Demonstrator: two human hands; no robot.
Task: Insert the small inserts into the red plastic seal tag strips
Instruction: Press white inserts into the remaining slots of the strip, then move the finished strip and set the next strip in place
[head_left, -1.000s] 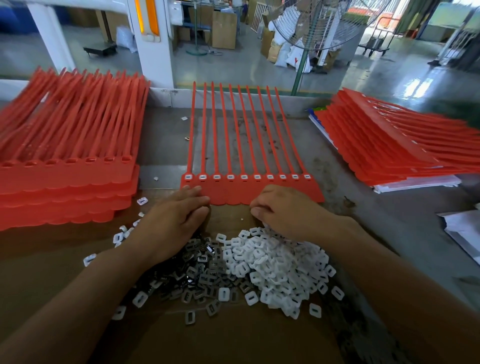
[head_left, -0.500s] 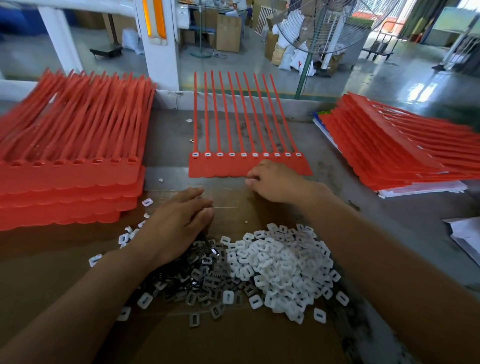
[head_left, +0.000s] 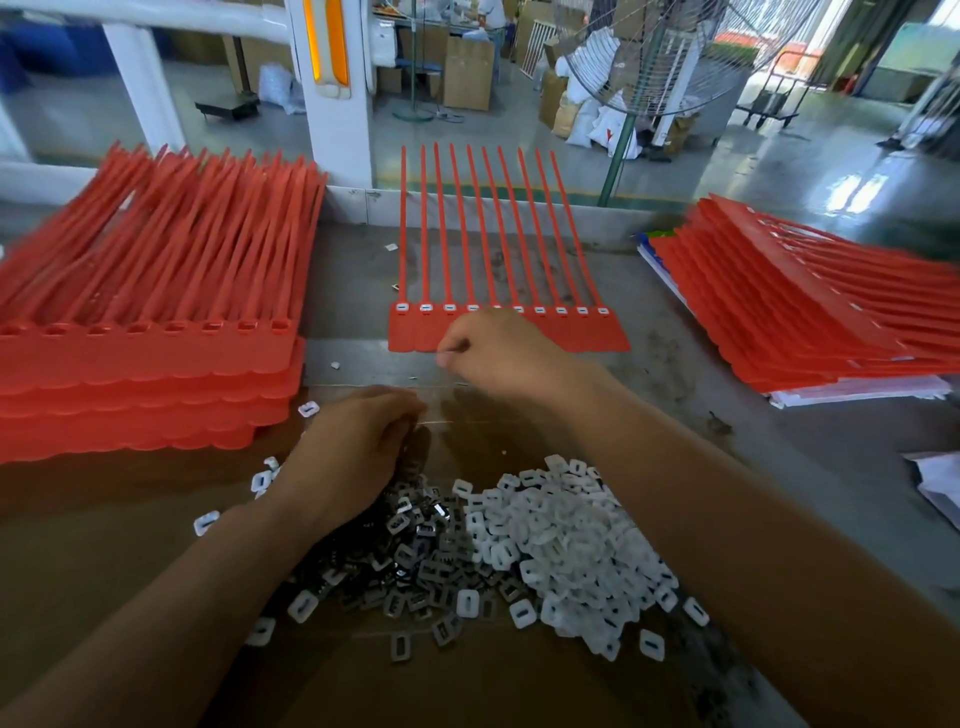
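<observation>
Fingers (head_left: 454, 347) of the right hand (head_left: 504, 358) were curled tight together at the near edge of the red strip sheet (head_left: 587, 338), seemingly pinching its flat band. Those of the left hand (head_left: 353, 452) bent down over the dark inserts (head_left: 415, 551), hiding whatever they held. Over the last second the right hand had left the white inserts (head_left: 571, 540) and slid the sheet away across the bench (head_left: 701, 405), the left barely moving. Every visible socket showed a white insert, so that sheet looked finished, and a fresh one from the left stack (head_left: 156, 364) was probably due.
</observation>
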